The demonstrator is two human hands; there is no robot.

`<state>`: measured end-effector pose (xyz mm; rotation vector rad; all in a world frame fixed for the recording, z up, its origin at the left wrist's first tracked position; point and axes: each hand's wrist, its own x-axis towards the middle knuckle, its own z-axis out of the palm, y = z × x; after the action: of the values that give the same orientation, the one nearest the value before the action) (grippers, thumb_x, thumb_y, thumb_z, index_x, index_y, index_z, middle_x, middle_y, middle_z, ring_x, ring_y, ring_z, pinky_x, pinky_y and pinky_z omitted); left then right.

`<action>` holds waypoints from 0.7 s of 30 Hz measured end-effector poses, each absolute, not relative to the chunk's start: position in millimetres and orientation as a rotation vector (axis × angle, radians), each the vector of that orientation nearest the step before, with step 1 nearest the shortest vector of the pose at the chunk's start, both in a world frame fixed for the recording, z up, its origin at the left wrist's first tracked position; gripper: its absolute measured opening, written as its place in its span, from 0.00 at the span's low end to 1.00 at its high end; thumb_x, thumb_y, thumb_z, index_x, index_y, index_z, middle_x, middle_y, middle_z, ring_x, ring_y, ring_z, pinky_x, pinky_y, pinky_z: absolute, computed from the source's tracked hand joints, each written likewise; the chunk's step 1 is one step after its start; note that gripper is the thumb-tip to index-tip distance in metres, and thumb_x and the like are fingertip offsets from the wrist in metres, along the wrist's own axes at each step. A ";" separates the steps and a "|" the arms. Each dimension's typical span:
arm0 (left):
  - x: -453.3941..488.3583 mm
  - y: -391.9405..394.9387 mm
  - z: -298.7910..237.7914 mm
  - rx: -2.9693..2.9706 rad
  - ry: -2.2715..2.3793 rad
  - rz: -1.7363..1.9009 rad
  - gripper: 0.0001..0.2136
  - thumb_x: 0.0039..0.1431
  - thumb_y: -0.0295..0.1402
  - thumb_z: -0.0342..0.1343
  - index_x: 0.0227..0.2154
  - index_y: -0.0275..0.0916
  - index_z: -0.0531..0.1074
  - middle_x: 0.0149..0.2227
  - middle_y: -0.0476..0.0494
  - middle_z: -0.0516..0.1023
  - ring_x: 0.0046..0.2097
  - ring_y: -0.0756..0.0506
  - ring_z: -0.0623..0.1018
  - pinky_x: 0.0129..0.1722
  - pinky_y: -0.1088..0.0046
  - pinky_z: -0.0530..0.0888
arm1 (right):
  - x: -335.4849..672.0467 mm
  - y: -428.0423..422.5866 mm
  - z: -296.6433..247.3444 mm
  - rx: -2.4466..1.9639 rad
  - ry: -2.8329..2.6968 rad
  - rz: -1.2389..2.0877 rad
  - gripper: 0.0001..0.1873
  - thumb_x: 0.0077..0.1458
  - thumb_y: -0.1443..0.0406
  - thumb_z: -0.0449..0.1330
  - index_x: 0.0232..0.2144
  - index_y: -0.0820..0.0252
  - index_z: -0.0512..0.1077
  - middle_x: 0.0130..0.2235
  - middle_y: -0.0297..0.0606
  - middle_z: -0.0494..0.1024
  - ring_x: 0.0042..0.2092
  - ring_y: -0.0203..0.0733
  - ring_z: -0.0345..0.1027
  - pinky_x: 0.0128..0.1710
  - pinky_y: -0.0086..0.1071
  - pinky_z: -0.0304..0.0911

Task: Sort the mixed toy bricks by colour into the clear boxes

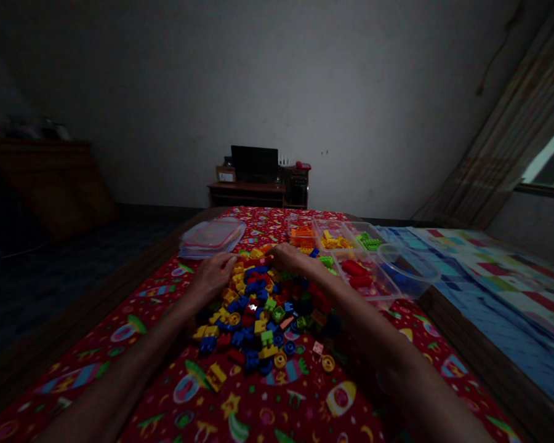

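A heap of toy building bricks [258, 307] in yellow, blue, red and green covers the middle of the table. At the far left edge of the heap is my left hand [216, 272], its fingers curled inward and closed; whatever they grip is hidden. My right hand [290, 257] reaches across the far side of the pile, its bent fingers pressed together beside red and orange bricks, and I cannot make out what is in them. Right of the heap, clear plastic boxes hold sorted bricks: orange ones [301, 234], yellow ones [335, 241], green ones [368, 241] and red ones [357, 274].
A round clear tub [427, 274] with blue bricks stands at the table's right edge. Stacked clear lids [212, 237] lie at the far left. The red patterned cloth [166, 369] covers the table. A bed [498, 295] adjoins on the right; a monitor [255, 164] stands by the wall.
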<state>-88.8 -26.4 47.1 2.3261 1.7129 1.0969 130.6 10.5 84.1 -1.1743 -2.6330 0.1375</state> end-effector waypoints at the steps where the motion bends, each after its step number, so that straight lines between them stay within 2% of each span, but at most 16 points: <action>1: -88.4 -26.1 47.4 2.345 1.707 1.086 0.20 0.57 0.41 0.41 0.37 0.37 0.77 0.41 0.39 0.80 0.44 0.41 0.77 0.48 0.66 0.71 | 132.3 8.0 85.7 -1.186 -2.609 0.155 0.15 0.52 0.73 0.57 0.42 0.63 0.76 0.41 0.43 0.79 0.42 0.41 0.72 0.39 0.27 0.62; 8: -86.3 -20.3 38.6 2.377 1.656 1.109 0.20 0.55 0.40 0.44 0.38 0.36 0.77 0.40 0.37 0.77 0.43 0.40 0.76 0.46 0.63 0.72 | 147.8 -17.8 88.4 -1.223 -2.371 0.234 0.22 0.50 0.70 0.62 0.50 0.64 0.71 0.47 0.48 0.75 0.48 0.45 0.69 0.46 0.34 0.63; 12: -84.4 -20.6 35.8 2.318 1.682 1.126 0.16 0.50 0.37 0.50 0.39 0.39 0.78 0.40 0.39 0.79 0.44 0.39 0.77 0.47 0.62 0.73 | 152.7 -25.1 84.4 -1.295 -2.187 0.175 0.17 0.55 0.68 0.58 0.48 0.67 0.72 0.45 0.49 0.75 0.49 0.45 0.67 0.49 0.36 0.62; 15: -82.8 -23.5 40.1 2.187 1.736 1.074 0.15 0.47 0.36 0.53 0.37 0.43 0.78 0.38 0.44 0.81 0.41 0.39 0.79 0.44 0.64 0.74 | 156.4 -30.9 85.1 -1.313 -2.151 0.180 0.14 0.55 0.68 0.58 0.45 0.67 0.72 0.44 0.48 0.75 0.48 0.45 0.68 0.49 0.36 0.61; 18: -80.6 -28.1 49.1 2.038 1.732 1.167 0.18 0.45 0.39 0.55 0.40 0.41 0.77 0.38 0.43 0.82 0.40 0.39 0.80 0.43 0.64 0.75 | 159.1 -37.8 88.7 -1.271 -2.150 0.208 0.13 0.55 0.68 0.58 0.44 0.66 0.71 0.43 0.47 0.75 0.47 0.44 0.69 0.48 0.35 0.61; 21: -74.4 -35.1 59.9 1.933 1.581 1.298 0.23 0.45 0.43 0.57 0.44 0.37 0.75 0.42 0.40 0.80 0.43 0.38 0.79 0.45 0.62 0.74 | 158.7 -43.6 91.2 -1.185 -2.141 0.276 0.13 0.56 0.69 0.57 0.44 0.64 0.69 0.42 0.44 0.76 0.45 0.41 0.69 0.46 0.33 0.62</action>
<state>-74.4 -35.1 59.9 1.9328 1.5807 1.2977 158.7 -43.6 91.2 -1.1852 -2.1412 0.2762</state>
